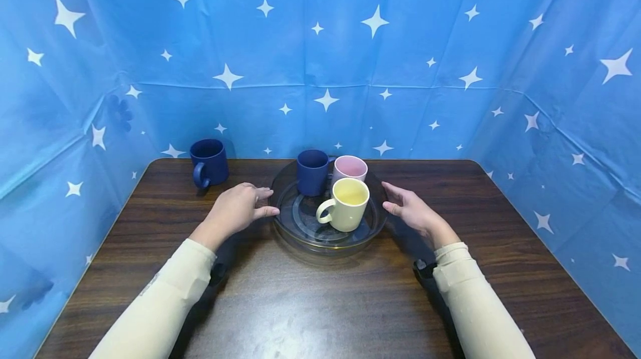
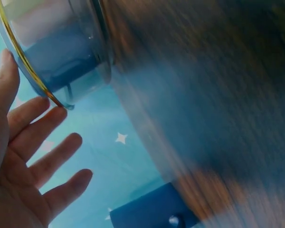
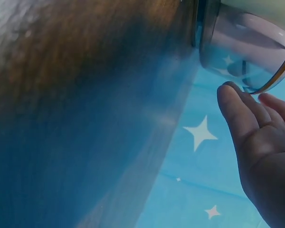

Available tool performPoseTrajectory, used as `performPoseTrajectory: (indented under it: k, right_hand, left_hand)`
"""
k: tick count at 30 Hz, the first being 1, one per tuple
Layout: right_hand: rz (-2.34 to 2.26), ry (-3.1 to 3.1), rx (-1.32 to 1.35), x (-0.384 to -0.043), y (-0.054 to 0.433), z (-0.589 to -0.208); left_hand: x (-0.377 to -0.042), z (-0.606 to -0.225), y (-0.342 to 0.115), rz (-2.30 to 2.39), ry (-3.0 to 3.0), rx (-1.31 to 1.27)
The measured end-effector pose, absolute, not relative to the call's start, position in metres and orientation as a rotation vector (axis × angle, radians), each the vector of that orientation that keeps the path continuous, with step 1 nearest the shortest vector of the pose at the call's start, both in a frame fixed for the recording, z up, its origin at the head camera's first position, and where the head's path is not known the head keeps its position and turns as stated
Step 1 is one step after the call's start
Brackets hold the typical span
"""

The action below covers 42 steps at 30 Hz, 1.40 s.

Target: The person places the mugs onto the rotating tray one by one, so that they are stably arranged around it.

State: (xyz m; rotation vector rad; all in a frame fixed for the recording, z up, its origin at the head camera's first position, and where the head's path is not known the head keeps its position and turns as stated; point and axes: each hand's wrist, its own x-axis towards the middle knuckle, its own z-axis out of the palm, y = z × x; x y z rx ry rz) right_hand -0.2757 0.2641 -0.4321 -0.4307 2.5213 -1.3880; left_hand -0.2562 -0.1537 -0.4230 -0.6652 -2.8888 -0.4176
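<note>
A round, see-through dark tray with a gold line along its rim sits on the table. Three mugs stand in it: a dark blue mug at the back left, a pink mug partly hidden at the back, and a pale yellow mug in front with its handle to the left. My left hand is at the tray's left rim, its extended fingers touching the edge. Across from it, my right hand is at the right rim with fingers extended; whether they touch is unclear.
Another dark blue mug stands on the wooden table at the back left, beyond my left hand. A blue star-patterned cloth hangs behind the table and along both sides.
</note>
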Motion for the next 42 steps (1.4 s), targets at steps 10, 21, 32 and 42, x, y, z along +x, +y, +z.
performPoseTrajectory:
  k: [10, 21, 32, 42]
  right_hand:
    - [-1.347, 2.546, -0.447, -0.275, 0.264, -0.434]
    - [-1.309, 2.566, -0.423, -0.277, 0.264, -0.432]
    - [-1.306, 2.556, -0.418, -0.279, 0.263, -0.432]
    - [-1.324, 2.522, -0.452, -0.285, 0.267, -0.433]
  left_hand:
    - [-0.246, -0.418, -0.148, -0.37, -2.857, -0.651]
    - [-0.246, -0.417, -0.148, -0.45, -2.903, -0.65]
    - [-0.252, -0.415, -0.157, -0.535, -2.906, -0.629]
    - [-0.254, -0.416, -0.161, -0.555, -2.888, -0.602]
